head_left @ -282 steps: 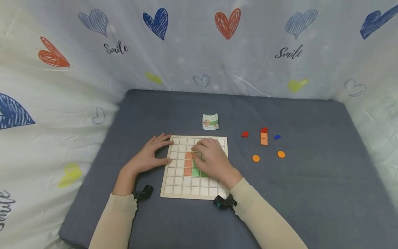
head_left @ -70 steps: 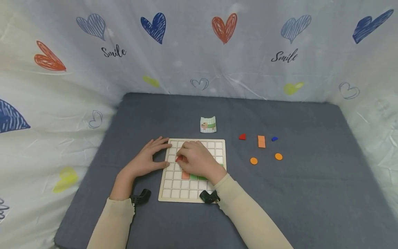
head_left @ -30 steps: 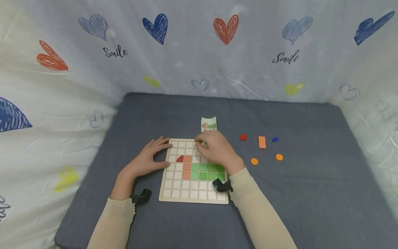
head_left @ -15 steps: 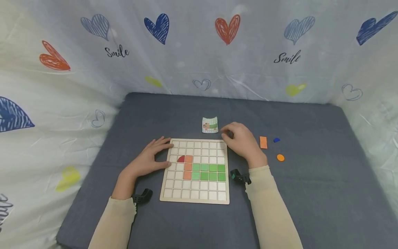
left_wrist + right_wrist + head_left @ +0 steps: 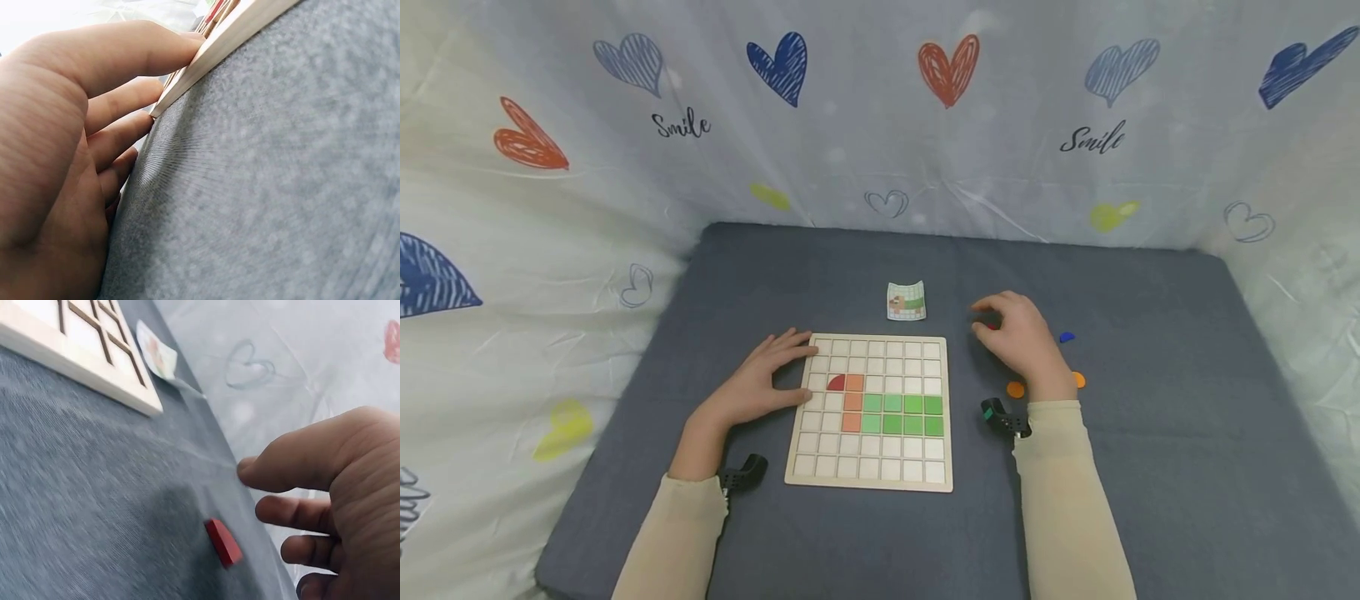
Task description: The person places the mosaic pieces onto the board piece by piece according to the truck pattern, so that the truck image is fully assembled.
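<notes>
My left hand rests at the left edge of the wooden grid board, its thumb and fingertips touching the rim. In the left wrist view the thumb lies on the board's edge. On the board are a red quarter-round tile, a column of orange squares and two rows of green squares. To the board's right, my right hand hovers over a loose red quarter-round tile. Its thumb and fingers are spread apart, with a gap between them and that tile.
Behind the board lies a small pattern card. Two orange discs and a blue half-round tile lie near my right hand, which hides the loose orange squares. A heart-printed curtain hangs behind the grey table surface.
A red quarter-round tile from the right has been set on the board beside the orange column and let go. My right hand has moved rightward off the board. My left hand stays.
</notes>
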`<action>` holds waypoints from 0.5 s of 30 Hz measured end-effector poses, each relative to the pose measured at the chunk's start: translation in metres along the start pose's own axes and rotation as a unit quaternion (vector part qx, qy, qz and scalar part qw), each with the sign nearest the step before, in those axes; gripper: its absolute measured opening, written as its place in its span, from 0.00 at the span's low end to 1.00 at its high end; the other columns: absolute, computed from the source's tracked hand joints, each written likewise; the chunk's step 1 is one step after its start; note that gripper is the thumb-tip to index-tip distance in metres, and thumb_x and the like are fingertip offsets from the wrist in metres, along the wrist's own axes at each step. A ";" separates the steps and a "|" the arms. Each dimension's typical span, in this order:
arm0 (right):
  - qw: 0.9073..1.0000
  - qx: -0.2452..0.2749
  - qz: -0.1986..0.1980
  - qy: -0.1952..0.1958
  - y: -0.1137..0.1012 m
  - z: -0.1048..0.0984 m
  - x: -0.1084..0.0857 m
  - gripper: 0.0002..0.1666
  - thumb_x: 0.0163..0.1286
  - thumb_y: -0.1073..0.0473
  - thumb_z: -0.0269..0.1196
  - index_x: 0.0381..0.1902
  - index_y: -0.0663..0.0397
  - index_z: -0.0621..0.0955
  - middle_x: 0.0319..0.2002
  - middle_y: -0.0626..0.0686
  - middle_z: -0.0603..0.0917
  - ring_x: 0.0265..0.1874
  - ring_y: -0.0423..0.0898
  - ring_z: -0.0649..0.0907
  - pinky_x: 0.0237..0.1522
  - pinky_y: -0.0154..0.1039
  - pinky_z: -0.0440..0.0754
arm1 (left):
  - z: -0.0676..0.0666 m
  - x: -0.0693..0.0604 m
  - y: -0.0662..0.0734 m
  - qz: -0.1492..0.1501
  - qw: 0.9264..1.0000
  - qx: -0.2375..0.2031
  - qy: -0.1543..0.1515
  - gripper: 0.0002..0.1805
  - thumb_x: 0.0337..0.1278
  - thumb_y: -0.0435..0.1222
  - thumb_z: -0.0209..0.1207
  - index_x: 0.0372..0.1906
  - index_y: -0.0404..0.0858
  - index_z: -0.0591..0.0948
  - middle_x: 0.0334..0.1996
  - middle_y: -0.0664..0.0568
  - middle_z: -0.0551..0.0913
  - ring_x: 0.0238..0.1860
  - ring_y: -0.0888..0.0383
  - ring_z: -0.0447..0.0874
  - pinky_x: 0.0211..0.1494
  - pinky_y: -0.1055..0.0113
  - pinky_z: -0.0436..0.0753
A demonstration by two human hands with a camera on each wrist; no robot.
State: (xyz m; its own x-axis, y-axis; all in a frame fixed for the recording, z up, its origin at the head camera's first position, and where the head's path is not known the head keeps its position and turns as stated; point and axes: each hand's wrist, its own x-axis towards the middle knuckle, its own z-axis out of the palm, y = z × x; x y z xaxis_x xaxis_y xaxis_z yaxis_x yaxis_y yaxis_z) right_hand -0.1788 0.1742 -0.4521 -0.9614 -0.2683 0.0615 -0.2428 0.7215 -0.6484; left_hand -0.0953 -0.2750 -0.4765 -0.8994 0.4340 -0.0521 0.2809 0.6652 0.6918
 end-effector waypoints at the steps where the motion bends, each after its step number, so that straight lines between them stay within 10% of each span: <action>1: 1.000 -0.003 0.004 0.001 0.002 -0.001 0.000 0.19 0.76 0.58 0.70 0.62 0.55 0.88 0.61 0.58 0.84 0.61 0.61 0.80 0.60 0.63 0.83 | 0.000 0.000 0.000 0.000 1.000 0.000 0.000 0.42 0.67 0.49 0.75 0.82 0.45 0.74 0.87 0.48 0.60 0.89 0.45 0.44 0.91 0.44 0.38; 15: 0.997 -0.023 0.052 -0.056 0.019 -0.013 -0.004 0.26 0.75 0.59 0.72 0.67 0.62 0.85 0.66 0.64 0.80 0.69 0.65 0.76 0.74 0.65 0.74 | -0.001 0.000 0.001 0.001 1.000 0.004 -0.001 0.42 0.67 0.49 0.76 0.82 0.45 0.74 0.87 0.47 0.60 0.89 0.44 0.44 0.91 0.43 0.38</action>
State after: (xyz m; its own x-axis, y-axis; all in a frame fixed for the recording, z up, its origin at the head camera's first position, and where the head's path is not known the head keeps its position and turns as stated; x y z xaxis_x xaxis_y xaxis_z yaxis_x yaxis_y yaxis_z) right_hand -0.1810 0.1971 -0.4543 -0.9619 -0.2575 -0.0917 -0.1499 0.7776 -0.6107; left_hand -0.0951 -0.2746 -0.4752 -0.8985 0.4358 -0.0527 0.2845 0.6696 0.6861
